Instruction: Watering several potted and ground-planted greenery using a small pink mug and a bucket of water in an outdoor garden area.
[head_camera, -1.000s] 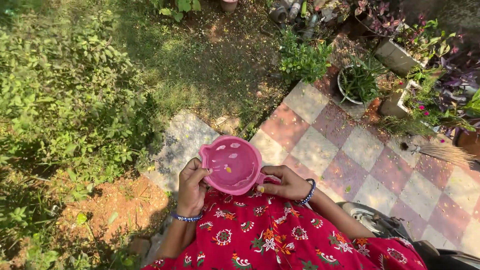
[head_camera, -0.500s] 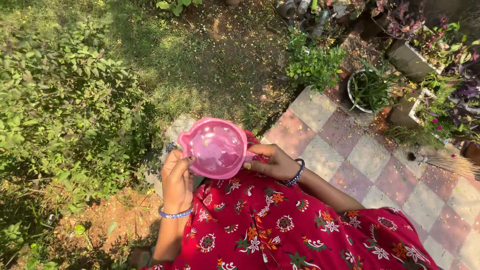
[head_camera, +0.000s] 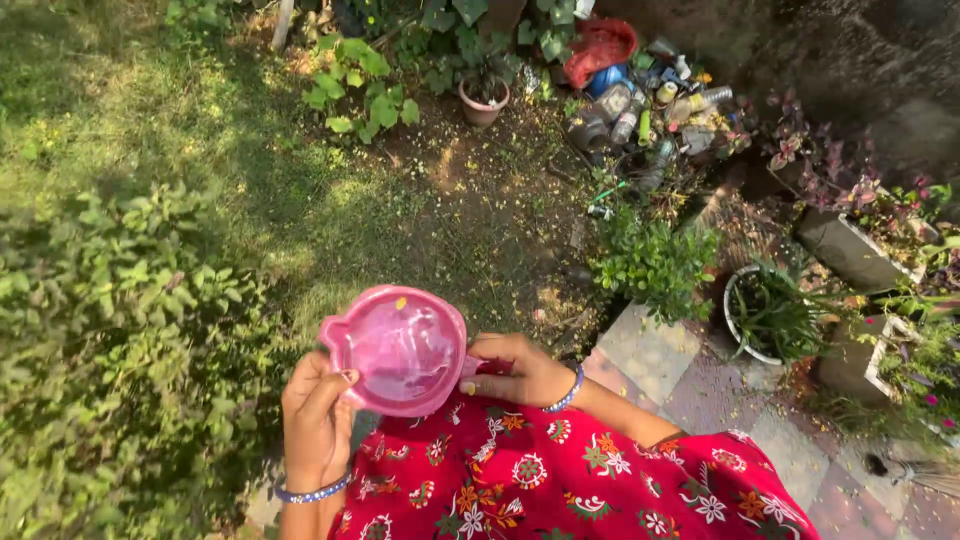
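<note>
Green growth fills most of the view: a dense leafy bush (head_camera: 110, 340) lies left of the pink plastic jug (head_camera: 398, 350), and shaded grass (head_camera: 300, 170) with bare earth runs beyond it. Chequered paving (head_camera: 650, 355) of pale and reddish tiles begins right of the jug; a round pot of grassy leaves (head_camera: 770, 315) and concrete planters (head_camera: 850, 250) stand further right, well apart from it. A heap of bottles and containers (head_camera: 640, 100) with a red basin lies far beyond the jug, near a small clay pot (head_camera: 482, 100). Red flower-printed cloth (head_camera: 560, 480) covers the person's front, just below the jug.

The jug is held in the air before the chest, mouth upward, spout to the left, water and a few yellow specks inside. The left hand (head_camera: 315, 415) cups the wall below the spout; the right hand (head_camera: 520, 370) is closed round the side handle; both are clamped on the jug, one on each side of it. Judged from its thin moulded wall, the jug is light and stiff, made heavier by its water, probably slick where wet, prone to slop if tilted; the handle with a supporting palm opposite seems the surest hold
</note>
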